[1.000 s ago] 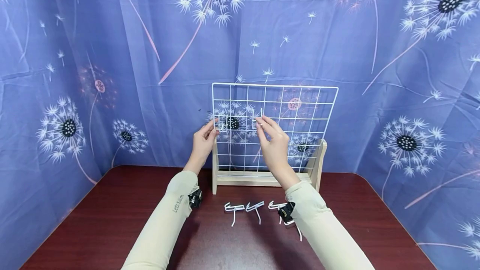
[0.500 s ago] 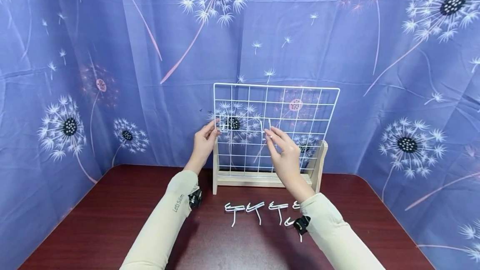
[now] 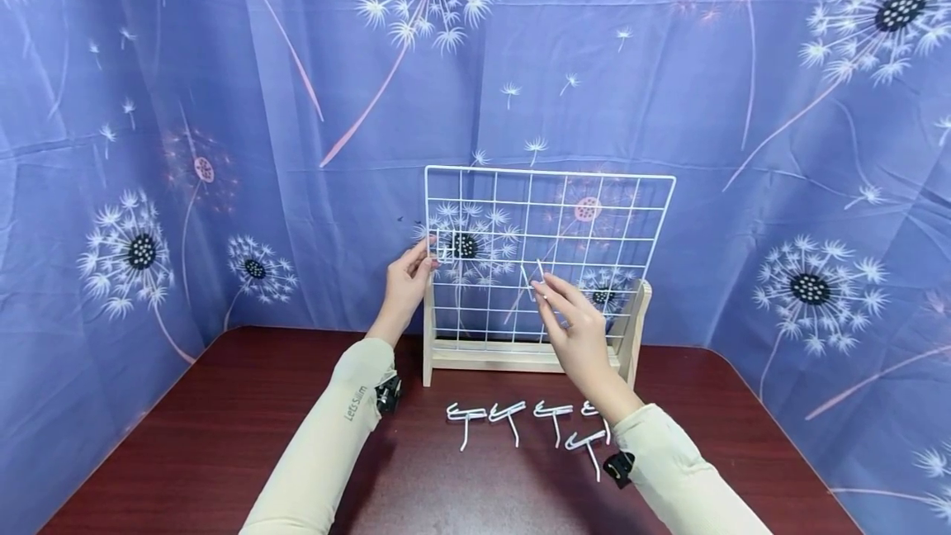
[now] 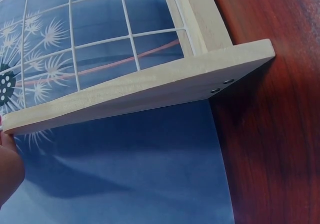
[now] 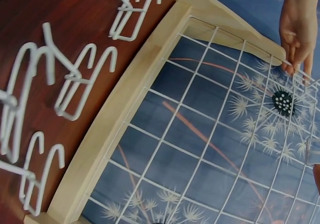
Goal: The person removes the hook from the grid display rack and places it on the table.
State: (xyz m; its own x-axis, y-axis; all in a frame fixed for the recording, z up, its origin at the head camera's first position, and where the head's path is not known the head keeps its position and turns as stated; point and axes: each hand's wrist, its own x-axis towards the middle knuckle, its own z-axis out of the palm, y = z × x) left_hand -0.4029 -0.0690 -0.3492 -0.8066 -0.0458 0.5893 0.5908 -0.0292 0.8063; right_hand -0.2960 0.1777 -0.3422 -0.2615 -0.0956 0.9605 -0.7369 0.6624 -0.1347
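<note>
A white wire grid panel stands upright in a wooden stand. At the panel's left edge my left hand grips the frame between thumb and fingers; only its fingertip edge enters the left wrist view. A white wire hook hangs on the grid beside those fingers. My right hand pinches another white wire hook before the middle of the grid, prongs pointing up. Whether this hook touches the wires I cannot tell. In the right wrist view, the held hook is mostly cut off at the right edge.
Several white wire hooks lie on the dark red table in front of the stand, some below my right forearm. A blue curtain with dandelion prints hangs behind the table and along both sides.
My right hand has moved down and to the right across the grid with the hook, which now tilts more. My left hand keeps its grip on the panel's left edge.
</note>
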